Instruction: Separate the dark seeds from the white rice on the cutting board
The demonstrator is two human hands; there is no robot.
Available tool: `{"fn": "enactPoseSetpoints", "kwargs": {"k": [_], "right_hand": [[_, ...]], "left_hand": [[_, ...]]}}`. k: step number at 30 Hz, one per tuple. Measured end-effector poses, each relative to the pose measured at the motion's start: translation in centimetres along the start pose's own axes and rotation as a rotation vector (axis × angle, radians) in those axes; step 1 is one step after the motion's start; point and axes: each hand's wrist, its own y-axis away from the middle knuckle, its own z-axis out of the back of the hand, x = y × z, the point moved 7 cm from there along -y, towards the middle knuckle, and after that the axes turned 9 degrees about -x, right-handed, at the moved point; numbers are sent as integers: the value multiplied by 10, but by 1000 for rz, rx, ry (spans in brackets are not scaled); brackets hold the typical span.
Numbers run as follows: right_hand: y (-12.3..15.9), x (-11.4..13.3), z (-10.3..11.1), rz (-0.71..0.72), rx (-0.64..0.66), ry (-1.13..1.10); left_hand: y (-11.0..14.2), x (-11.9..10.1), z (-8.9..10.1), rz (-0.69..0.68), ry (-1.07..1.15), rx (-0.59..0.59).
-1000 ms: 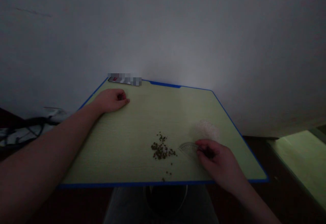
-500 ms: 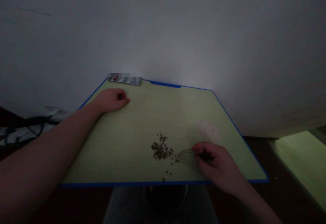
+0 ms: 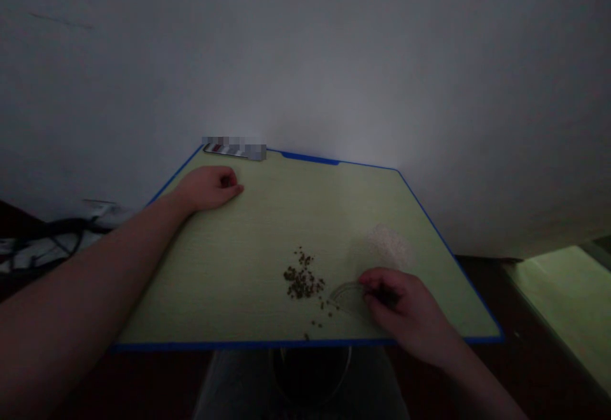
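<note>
My right hand (image 3: 401,302) pinches a clear plastic protractor (image 3: 347,291) between thumb and fingers, low over the right front of the table. The protractor's curved, marked edge points left, close beside a few small brown seeds. Most of these lie in a loose pile of brown seeds (image 3: 301,281), with several scattered toward the front edge. Just beyond my right hand is a heap of pale, rice-like grains (image 3: 390,245). My left hand (image 3: 210,188) rests on the far left of the table, its fingers curled closed and no object showing in them.
The pale yellow-green table (image 3: 229,267) has a blue rim and stands against a grey wall (image 3: 305,57). A phone-like flat object (image 3: 233,150), partly blurred, lies at the back left corner. Below the front edge a dark round container (image 3: 310,372) sits between my legs. Cables (image 3: 62,235) run at left.
The protractor's left end has shifted slightly, and a few seeds near it lie in slightly different places. My left hand has stayed still.
</note>
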Motion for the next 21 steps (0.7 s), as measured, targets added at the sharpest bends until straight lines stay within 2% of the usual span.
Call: {"fn": "enactPoseSetpoints", "kwargs": {"k": [11,17,21], "right_hand": [[3,9,-4,-3,-33,19],[-1,-5,12,-74,-152,50],[5,0,11,-63,-92,3]], "left_hand": [[0,0,0,-4,15,-3],[-1,2,-1,-12,7,-6],[0,1,-1,-1,4,9]]}}
